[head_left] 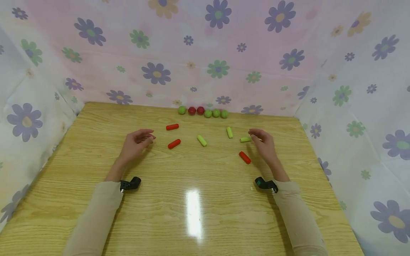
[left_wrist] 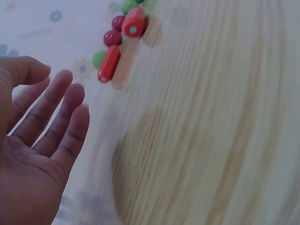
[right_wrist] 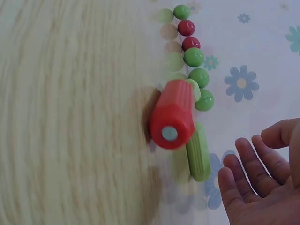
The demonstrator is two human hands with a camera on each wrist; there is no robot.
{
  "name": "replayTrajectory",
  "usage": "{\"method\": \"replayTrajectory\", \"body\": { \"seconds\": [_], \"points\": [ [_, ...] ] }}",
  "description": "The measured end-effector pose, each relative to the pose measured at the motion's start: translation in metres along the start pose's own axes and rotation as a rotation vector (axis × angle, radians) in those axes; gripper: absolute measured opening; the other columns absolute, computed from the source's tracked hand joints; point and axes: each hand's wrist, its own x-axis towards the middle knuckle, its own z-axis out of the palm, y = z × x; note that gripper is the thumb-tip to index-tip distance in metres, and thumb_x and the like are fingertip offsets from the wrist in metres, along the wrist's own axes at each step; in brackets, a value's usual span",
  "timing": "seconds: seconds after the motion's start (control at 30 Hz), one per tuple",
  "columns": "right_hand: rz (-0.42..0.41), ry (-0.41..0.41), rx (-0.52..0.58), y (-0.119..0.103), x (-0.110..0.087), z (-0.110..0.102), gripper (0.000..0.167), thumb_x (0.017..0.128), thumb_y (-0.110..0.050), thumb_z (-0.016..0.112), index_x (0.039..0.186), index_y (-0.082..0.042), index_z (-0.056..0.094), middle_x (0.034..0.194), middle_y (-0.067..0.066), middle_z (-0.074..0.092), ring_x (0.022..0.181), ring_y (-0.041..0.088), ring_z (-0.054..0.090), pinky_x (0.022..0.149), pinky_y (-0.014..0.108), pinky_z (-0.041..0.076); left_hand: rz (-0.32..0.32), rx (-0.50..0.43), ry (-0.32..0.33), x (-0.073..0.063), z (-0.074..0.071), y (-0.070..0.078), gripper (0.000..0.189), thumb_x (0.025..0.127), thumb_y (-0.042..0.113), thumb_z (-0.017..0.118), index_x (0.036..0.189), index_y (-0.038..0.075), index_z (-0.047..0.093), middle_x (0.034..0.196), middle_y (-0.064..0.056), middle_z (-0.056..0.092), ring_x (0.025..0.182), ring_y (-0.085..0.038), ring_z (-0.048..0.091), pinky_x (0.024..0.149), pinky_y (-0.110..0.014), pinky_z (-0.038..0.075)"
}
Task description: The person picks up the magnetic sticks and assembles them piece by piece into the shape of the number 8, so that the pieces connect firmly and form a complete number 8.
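The desk [head_left: 157, 209] looks like smooth, grained wood under a glossy finish that throws back a white glare. The red cylinders [right_wrist: 175, 105] seem to be plastic, ribbed, with a soft sheen; the green cylinders [right_wrist: 198, 157] look like fluted plastic, rather more matt. The red balls [right_wrist: 186, 27] and green balls [right_wrist: 193, 57] are smooth and shiny. The floral hanging [head_left: 192, 51] looks like matt, lightly creased cloth, the sleeves [head_left: 96, 217] like dull cloth, the wrist cameras [head_left: 135, 182] like dark plastic

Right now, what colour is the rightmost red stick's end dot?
The dot is pale grey, clearest in the right wrist view.
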Motion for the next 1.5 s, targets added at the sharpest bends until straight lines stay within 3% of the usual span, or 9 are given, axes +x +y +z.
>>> {"method": "replayTrajectory", "body": {
  "seconds": [0.1, 0.33, 0.53, 0.67, 0.87, 1.1, 1.27, 1.5],
  "points": [
    [0.037, 0.030, 0.059, 0.006, 0.003, 0.006, 0.030, 0.104, -0.005, 0.053, 0.128, 0.012, 0.062, 0.126, 0.034, 0.062, 0.107, 0.014, 0.062, 0.088, 0.019, 0.053, -0.016, -0.021, -0.053, 0.002, 0.010, 0.003, 0.032, 0.102, 0.006, 0.060, 0.130, -0.011, 0.062, 0.112, -0.035, 0.066, 0.085, -0.013, 0.071, 0.073, -0.022, 0.057],
    [0.096, 0.059, 0.191, 0.007, 0.006, 0.017, 0.031, 0.104, -0.004, 0.053, 0.127, 0.015, 0.060, 0.118, 0.019, 0.068, 0.106, 0.012, 0.064, 0.093, 0.024, 0.053, -0.055, -0.064, -0.179, 0.004, 0.030, 0.005, 0.029, 0.102, 0.007, 0.062, 0.126, -0.010, 0.064, 0.106, -0.032, 0.069, 0.081, -0.022, 0.069, 0.065, -0.026, 0.056],
    [0.120, 0.119, 0.294, 0.001, 0.007, 0.029, 0.028, 0.103, 0.000, 0.052, 0.122, 0.018, 0.060, 0.099, -0.003, 0.070, 0.100, 0.014, 0.067, 0.091, 0.028, 0.055, -0.116, -0.069, -0.391, 0.003, 0.045, 0.012, 0.035, 0.101, 0.011, 0.064, 0.131, -0.007, 0.061, 0.110, -0.026, 0.069, 0.083, -0.022, 0.067, 0.067, -0.030, 0.058],
    [0.119, 0.138, 0.358, -0.003, 0.006, 0.037, 0.025, 0.102, 0.001, 0.054, 0.119, 0.018, 0.061, 0.095, -0.003, 0.071, 0.098, 0.019, 0.069, 0.089, 0.030, 0.056, -0.117, -0.066, -0.476, 0.004, 0.057, 0.015, 0.036, 0.101, 0.010, 0.064, 0.132, -0.008, 0.060, 0.114, -0.025, 0.069, 0.083, -0.022, 0.068, 0.069, -0.031, 0.058],
    [0.081, 0.133, 0.451, -0.008, 0.006, 0.048, 0.024, 0.101, 0.002, 0.056, 0.116, 0.020, 0.058, 0.095, 0.000, 0.072, 0.097, 0.021, 0.069, 0.085, 0.024, 0.057, -0.091, -0.085, -0.463, 0.008, 0.078, 0.010, 0.034, 0.100, 0.008, 0.065, 0.130, -0.006, 0.062, 0.111, -0.022, 0.070, 0.083, -0.020, 0.068, 0.070, -0.031, 0.058],
    [-0.026, 0.215, 0.581, -0.008, 0.009, 0.060, 0.016, 0.098, 0.011, 0.054, 0.106, 0.025, 0.058, 0.088, 0.000, 0.073, 0.085, 0.013, 0.069, 0.077, 0.024, 0.058, -0.077, -0.101, -0.373, 0.011, 0.096, 0.007, 0.034, 0.099, 0.006, 0.066, 0.132, -0.004, 0.062, 0.115, -0.021, 0.068, 0.091, -0.017, 0.069, 0.075, -0.026, 0.057],
    [-0.037, 0.187, 0.578, -0.006, 0.013, 0.064, 0.014, 0.097, 0.011, 0.056, 0.105, 0.021, 0.061, 0.089, 0.000, 0.073, 0.087, 0.014, 0.069, 0.077, 0.024, 0.058, -0.039, -0.128, -0.332, 0.015, 0.105, 0.005, 0.035, 0.098, 0.002, 0.065, 0.132, -0.006, 0.061, 0.118, -0.025, 0.067, 0.094, -0.020, 0.069, 0.078, -0.025, 0.057],
    [0.000, 0.140, 0.536, -0.005, 0.019, 0.065, 0.023, 0.098, 0.007, 0.057, 0.114, 0.024, 0.057, 0.094, -0.001, 0.073, 0.094, 0.015, 0.068, 0.080, 0.025, 0.058, -0.037, -0.154, -0.280, 0.025, 0.116, 0.004, 0.034, 0.098, 0.002, 0.065, 0.131, -0.006, 0.061, 0.121, -0.025, 0.065, 0.093, -0.012, 0.068, 0.079, -0.022, 0.055]
  ]
}}
